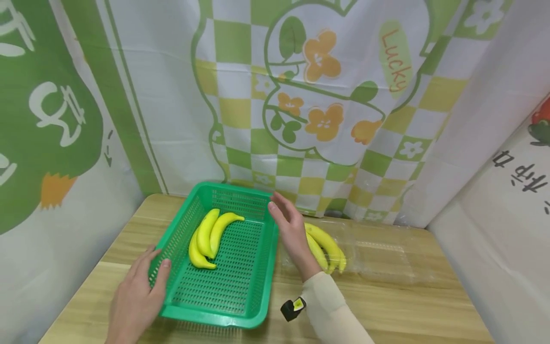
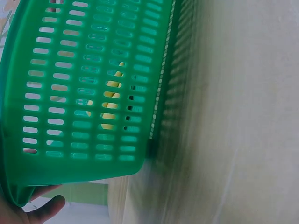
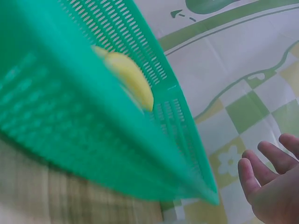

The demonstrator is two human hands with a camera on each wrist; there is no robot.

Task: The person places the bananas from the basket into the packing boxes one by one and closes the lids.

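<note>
A green perforated plastic basket (image 1: 227, 322) stands on the wooden table at the left. Inside it lie three yellow bananas (image 1: 208, 234), grouped toward the left side. My left hand (image 1: 138, 289) grips the basket's left rim, thumb on the inner side; part of this hand shows at the lower left corner of the left wrist view. By the far right corner of the basket is my right hand (image 1: 292, 234), its fingers extended and nothing in it. In the right wrist view those fingers (image 3: 275, 165) are spread and apart from the rim.
Right of the basket, more bananas (image 1: 328, 246) lie in a clear plastic container (image 1: 382, 260), partly behind my right forearm. The wooden table (image 1: 412, 310) meets printed cloth walls (image 1: 234, 100) at the back and sides.
</note>
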